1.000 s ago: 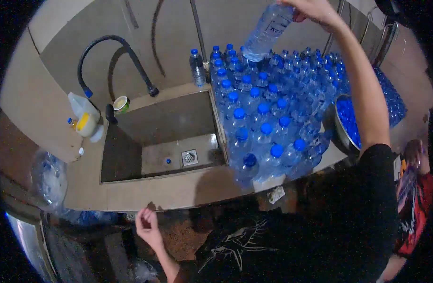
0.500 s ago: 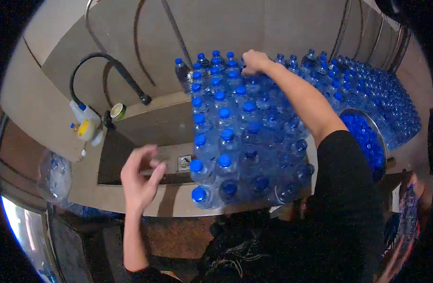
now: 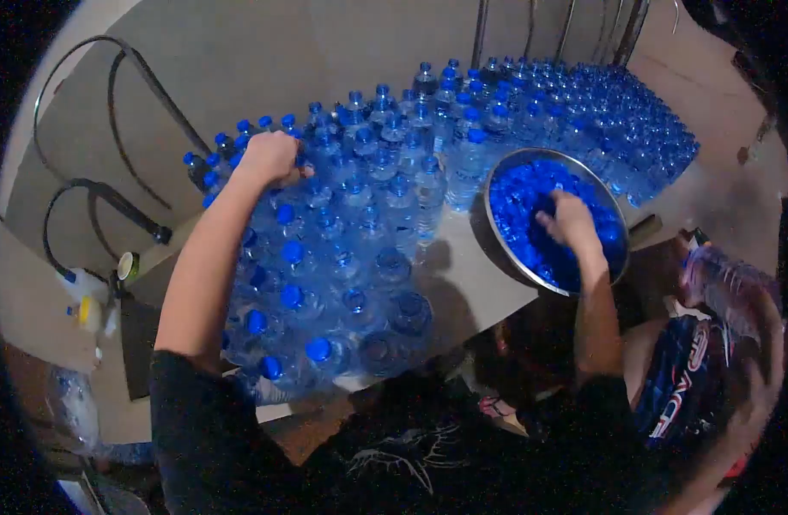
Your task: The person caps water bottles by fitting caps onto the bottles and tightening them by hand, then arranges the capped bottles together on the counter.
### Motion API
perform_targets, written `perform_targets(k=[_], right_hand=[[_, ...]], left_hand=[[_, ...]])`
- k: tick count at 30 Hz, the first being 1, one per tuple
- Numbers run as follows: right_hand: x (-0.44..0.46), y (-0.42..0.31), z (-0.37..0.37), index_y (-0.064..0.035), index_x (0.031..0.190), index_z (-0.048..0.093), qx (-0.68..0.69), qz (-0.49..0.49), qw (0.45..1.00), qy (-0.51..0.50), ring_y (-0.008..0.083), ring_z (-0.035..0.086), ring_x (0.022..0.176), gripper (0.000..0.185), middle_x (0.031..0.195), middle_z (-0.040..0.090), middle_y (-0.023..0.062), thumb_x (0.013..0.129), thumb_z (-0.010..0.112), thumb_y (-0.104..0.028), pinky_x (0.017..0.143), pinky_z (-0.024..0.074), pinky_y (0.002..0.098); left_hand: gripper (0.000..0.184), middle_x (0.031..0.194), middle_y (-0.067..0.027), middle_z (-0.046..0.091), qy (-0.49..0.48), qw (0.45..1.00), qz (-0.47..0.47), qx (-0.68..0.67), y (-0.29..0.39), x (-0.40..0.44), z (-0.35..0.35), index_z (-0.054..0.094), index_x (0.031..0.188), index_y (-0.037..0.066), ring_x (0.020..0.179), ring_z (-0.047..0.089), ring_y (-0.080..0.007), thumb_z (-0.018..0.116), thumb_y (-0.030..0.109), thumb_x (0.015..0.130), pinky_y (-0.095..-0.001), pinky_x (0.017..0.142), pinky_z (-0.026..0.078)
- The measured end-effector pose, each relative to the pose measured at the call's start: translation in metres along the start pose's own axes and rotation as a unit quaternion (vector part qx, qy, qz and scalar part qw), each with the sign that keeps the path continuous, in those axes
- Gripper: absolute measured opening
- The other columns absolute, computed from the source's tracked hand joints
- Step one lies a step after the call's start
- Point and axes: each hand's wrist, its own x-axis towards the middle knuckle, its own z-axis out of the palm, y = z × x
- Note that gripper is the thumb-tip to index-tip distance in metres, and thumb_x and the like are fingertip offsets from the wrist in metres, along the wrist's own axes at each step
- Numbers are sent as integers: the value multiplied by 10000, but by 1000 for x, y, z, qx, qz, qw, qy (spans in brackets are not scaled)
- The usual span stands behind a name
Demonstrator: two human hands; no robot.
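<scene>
Rows of clear plastic bottles (image 3: 351, 266) stand upright, packed close on the counter. Those on the left wear blue caps, while many in the middle show bare necks. My left hand (image 3: 269, 159) is closed at cap height over the back-left rows, its fingers curled round what looks like a bottle cap, mostly hidden by the hand. To the right, a round metal bowl (image 3: 488, 227) is filled with loose blue caps (image 3: 527, 245). Over those caps is my right hand (image 3: 570, 219), thumb and forefinger apart and fingertips down among them.
A sink (image 3: 145, 343) with a black hose faucet (image 3: 111, 193) lies to the left. Beside it are a small tub (image 3: 128, 266) and a yellow-capped container (image 3: 87, 313). More bottles (image 3: 600, 120) extend along the back right. Another person (image 3: 737, 326) is at the right edge.
My view has swung right. My right hand has left the bottles and come down into the bowl of caps. My left hand has moved from near the sink onto the bottle tops.
</scene>
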Motion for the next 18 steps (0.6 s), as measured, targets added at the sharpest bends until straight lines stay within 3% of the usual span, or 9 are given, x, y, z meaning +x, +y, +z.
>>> perform_targets(k=[3, 6, 7, 9, 12, 13, 15, 17, 18], right_hand=[[-16, 25, 44, -42, 1047, 637, -36, -150, 988, 24, 408, 604, 1041, 349, 1134, 614, 224, 753, 755, -187, 900, 510, 468], [-13, 19, 36, -20, 1079, 647, -24, -75, 997, -20, 369, 599, 1030, 385, 1057, 632, 191, 737, 773, -142, 876, 495, 435], [-18, 11, 18, -40, 1043, 640, 43, -65, 996, -35, 403, 613, 1003, 267, 1072, 629, 206, 797, 672, -137, 877, 507, 478], [-5, 29, 35, -45, 1019, 641, 5, -100, 995, 21, 407, 613, 1000, 230, 1065, 633, 210, 801, 664, -117, 862, 505, 480], [16, 55, 55, -38, 1009, 635, 11, -180, 972, 154, 405, 610, 1011, 220, 1063, 636, 206, 802, 665, -104, 843, 497, 466], [6, 41, 38, -31, 1045, 635, 39, -152, 978, 135, 402, 627, 883, 220, 1052, 653, 201, 835, 657, -91, 779, 499, 438], [9, 22, 29, -15, 978, 632, 145, -82, 971, 170, 379, 643, 739, 119, 937, 664, 184, 875, 629, -74, 696, 516, 402], [21, 16, 26, -24, 1075, 637, 245, -42, 956, 153, 330, 632, 718, 188, 982, 673, 177, 896, 616, -76, 698, 509, 404], [25, 12, 26, -28, 1124, 639, 293, -20, 945, 142, 305, 626, 707, 225, 1005, 677, 173, 907, 609, -78, 699, 505, 405]], left_hand=[[442, 989, -200, 697, -13, 999, -13, 33, -6, 25, 17, 718, 922, 8, 967, 675, -333, 778, 392, 711, -445, 811, 550], [351, 907, -214, 701, 3, 999, -32, 3, -8, 20, -7, 725, 810, 4, 902, 689, -353, 771, 321, 668, -448, 783, 561], [331, 888, -217, 700, 42, 998, -36, 3, -10, 16, -19, 726, 808, 7, 891, 689, -359, 762, 299, 656, -446, 782, 562], [331, 902, -213, 704, 66, 995, -73, -6, -23, 3, -63, 729, 801, 17, 897, 687, -363, 759, 311, 650, -434, 793, 561], [353, 910, -198, 694, 155, 982, -79, -68, -60, -53, -119, 698, 920, 18, 871, 672, -373, 734, 337, 773, -430, 764, 542], [334, 927, -181, 691, 174, 976, -71, -109, -83, -72, -131, 683, 970, 20, 889, 668, -360, 718, 312, 812, -410, 770, 535], [229, 943, -89, 671, 189, 946, -138, -225, -50, -154, -190, 615, 1063, -5, 870, 617, -179, 667, 138, 892, -336, 797, 508], [221, 935, -109, 671, 273, 889, -114, -351, -63, -201, -193, 624, 1075, 5, 852, 625, -195, 647, 146, 907, -356, 820, 514], [217, 957, -116, 675, 302, 890, -145, -310, -60, -223, -193, 625, 1072, 3, 869, 632, -197, 642, 145, 910, -357, 834, 515]])
